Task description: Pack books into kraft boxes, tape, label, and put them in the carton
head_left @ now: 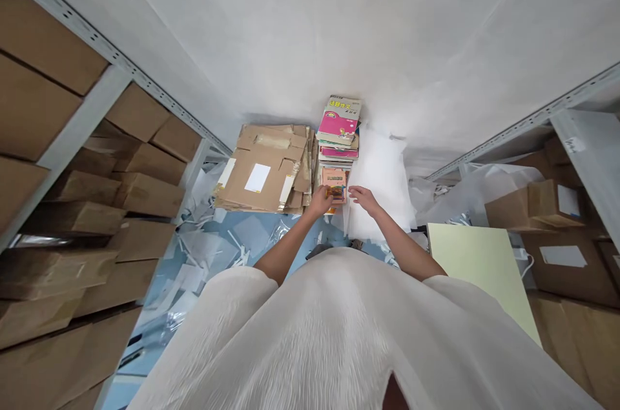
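Note:
A small orange book [335, 177] with a colourful picture on its cover lies face up before me. At its left edge is my left hand [320, 202], its fingers closed on that edge; the thumb is hard to make out. My right hand [364, 198] hovers just off the book's right side, fingers apart and holding nothing. Behind the book rises a stack of books [338, 137], topped by one with a grey and pink cover. To the right lies a pile of white translucent sheets [380, 177], partly under my right hand and forearm.
Flattened cardboard boxes [264, 164] are piled left of the books. Shelves of cartons [150, 184] line both sides. A pale yellow-green panel [477, 261] stands at right. Scraps of paper and plastic litter the blue floor [157, 332]. A white wall [310, 29] closes off the back.

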Motion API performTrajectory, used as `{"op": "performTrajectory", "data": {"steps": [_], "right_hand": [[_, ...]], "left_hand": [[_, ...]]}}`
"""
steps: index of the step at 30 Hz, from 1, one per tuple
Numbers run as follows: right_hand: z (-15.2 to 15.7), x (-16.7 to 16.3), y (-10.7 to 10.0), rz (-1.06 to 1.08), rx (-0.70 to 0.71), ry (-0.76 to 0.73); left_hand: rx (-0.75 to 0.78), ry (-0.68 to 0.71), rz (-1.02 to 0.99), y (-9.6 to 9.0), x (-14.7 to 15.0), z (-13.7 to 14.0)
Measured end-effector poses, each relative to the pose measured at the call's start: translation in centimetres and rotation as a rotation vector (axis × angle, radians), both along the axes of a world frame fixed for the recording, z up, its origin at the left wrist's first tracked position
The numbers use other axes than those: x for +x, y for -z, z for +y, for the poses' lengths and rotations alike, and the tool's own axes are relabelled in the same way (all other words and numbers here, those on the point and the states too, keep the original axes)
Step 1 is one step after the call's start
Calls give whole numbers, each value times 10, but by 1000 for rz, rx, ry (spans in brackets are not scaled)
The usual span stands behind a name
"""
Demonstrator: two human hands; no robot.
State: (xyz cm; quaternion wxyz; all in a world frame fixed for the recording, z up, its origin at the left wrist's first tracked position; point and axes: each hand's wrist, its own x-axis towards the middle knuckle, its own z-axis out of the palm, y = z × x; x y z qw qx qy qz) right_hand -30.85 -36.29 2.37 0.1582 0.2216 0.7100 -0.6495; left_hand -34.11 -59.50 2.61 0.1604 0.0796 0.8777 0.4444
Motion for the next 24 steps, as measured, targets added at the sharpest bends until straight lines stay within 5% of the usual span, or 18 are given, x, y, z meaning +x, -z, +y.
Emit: {"op": "performTrajectory", "data": {"steps": [13,24], "right_hand": [[-11,-13,22,-18,12,-96],[-32,-8,29,76,211,76]], "left_hand": [[-25,-152,-169,6,4,8],[138,-258,-275,10,6,6]]}}
